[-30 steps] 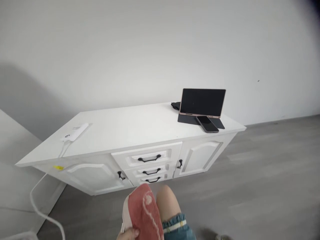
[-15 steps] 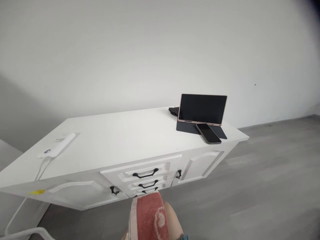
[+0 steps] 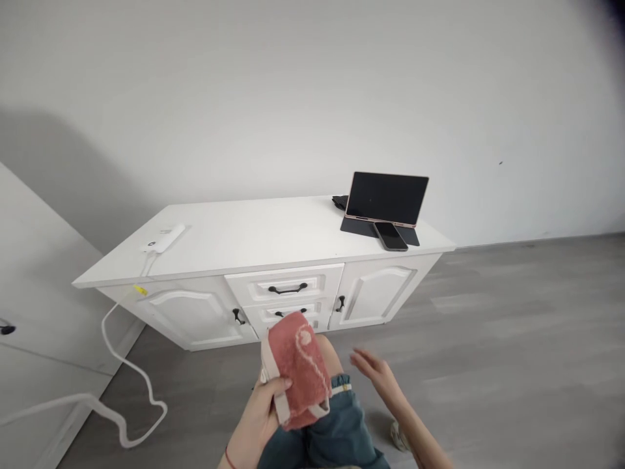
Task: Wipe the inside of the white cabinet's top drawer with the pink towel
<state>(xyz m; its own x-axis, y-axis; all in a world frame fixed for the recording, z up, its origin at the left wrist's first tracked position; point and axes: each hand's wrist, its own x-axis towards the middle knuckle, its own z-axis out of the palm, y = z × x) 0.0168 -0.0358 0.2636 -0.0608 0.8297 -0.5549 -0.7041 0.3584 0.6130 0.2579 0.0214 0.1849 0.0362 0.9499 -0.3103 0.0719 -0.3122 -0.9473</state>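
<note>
A folded red towel (image 3: 299, 374) with a pale border and a light curl pattern is held up in front of my knees. My left hand (image 3: 263, 410) grips its left edge, thumb on top and the other fingers hidden beneath. Off to the towel's right, my right hand (image 3: 374, 371) is in the air with its fingers stretched out, holding nothing. Beyond the towel stands a white cabinet (image 3: 254, 231) with dark handles.
On the cabinet's right end a tablet (image 3: 387, 198) leans on a dark stand, with a phone (image 3: 390, 236) before it and a black item (image 3: 340, 202) behind. A white power strip (image 3: 168, 240) lies at the left; its cable (image 3: 134, 366) trails to the floor.
The view has tilted down and drawn back. Both my hands now show. The towel, low in the frame before, is now fully in view, and my right hand is apart from it.
</note>
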